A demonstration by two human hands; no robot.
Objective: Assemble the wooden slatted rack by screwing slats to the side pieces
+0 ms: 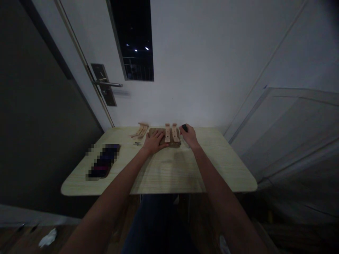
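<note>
We see a pale yellow wood-grained table (164,176), a brown board (155,133) with light tan strips (167,134), and a small black object (184,127).

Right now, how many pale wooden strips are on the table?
4 strips: two side by side on the brown board, two loose left of it; more may hide under the left hand.

On the table (212,165) at frame centre the board (175,144), two slats (167,134) on it, my left hand (155,140) on its left part, my right hand (189,135) at its right, loose pieces (141,130) left of it, screws (137,143) just below those.
</note>
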